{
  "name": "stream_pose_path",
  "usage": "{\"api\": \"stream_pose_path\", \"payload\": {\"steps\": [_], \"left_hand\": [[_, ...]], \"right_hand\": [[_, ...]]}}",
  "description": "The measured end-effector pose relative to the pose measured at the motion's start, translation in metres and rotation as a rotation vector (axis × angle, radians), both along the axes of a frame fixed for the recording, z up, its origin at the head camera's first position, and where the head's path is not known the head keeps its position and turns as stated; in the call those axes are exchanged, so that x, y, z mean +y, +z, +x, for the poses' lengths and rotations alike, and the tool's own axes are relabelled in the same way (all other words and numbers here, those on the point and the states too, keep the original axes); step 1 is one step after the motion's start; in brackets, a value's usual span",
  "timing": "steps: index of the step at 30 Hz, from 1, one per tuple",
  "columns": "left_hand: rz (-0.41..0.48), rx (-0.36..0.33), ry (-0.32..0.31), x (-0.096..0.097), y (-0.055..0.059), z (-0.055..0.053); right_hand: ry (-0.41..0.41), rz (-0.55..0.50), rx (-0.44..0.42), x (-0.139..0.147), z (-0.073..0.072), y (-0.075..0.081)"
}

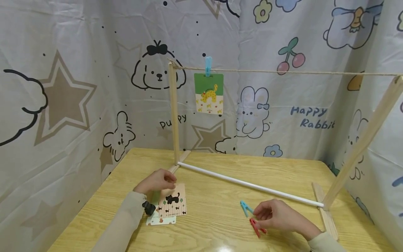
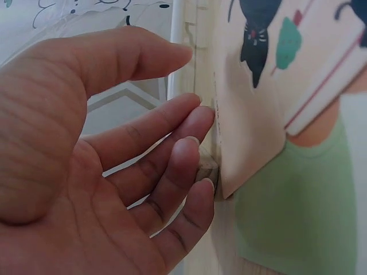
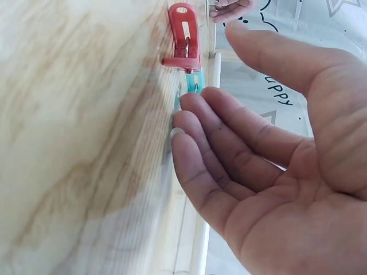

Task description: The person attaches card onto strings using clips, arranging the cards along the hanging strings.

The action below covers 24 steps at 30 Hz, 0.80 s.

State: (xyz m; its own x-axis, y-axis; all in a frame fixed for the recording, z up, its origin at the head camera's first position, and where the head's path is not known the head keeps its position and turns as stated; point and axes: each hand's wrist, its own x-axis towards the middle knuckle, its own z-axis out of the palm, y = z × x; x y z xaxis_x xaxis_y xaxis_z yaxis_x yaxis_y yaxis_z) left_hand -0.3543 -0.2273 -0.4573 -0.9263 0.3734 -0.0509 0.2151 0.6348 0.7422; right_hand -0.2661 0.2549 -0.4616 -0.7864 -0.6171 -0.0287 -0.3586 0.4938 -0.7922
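Note:
My left hand (image 1: 160, 181) hovers by the far edge of two overlapping cards, thumb and fingers apart with nothing between them. The upper card (image 1: 172, 200) is peach with a black cat; the lower card (image 1: 160, 220) is pale green and mostly covered. On the right, my right hand (image 1: 278, 216) is beside a blue clothespin (image 1: 246, 208) and a red clothespin (image 1: 257, 226). In the right wrist view its fingers are loosely bent and hold nothing, with the red clothespin (image 3: 184, 40) just beyond the fingertips. Whether any finger touches the table cannot be told.
A wooden frame with a left post (image 1: 174, 115), a right post (image 1: 362, 147) and a white bottom rod (image 1: 248, 183) stands on the table (image 1: 201, 234). From its twine (image 1: 283, 72) a light-blue clothespin (image 1: 208, 66) hangs a green leopard card (image 1: 209, 94). Patterned curtains (image 1: 141, 21) surround the table.

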Motion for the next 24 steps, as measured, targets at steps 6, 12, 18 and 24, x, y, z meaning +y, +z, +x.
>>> {"api": "stream_pose_path", "payload": {"steps": [6,12,18,24], "left_hand": [[-0.063,-0.001,-0.003,0.001,-0.001,-0.001],[-0.080,-0.013,-0.029,0.002,-0.002,-0.003],[-0.108,0.023,-0.039,0.003,-0.007,-0.005],[-0.099,0.016,-0.020,0.003,-0.010,-0.005]], "right_hand": [[-0.007,0.020,-0.032,0.003,-0.001,-0.002],[0.002,0.032,-0.029,0.006,-0.001,-0.002],[0.012,0.032,-0.045,0.009,-0.003,-0.005],[0.020,0.038,-0.009,0.007,-0.002,-0.007]]}}
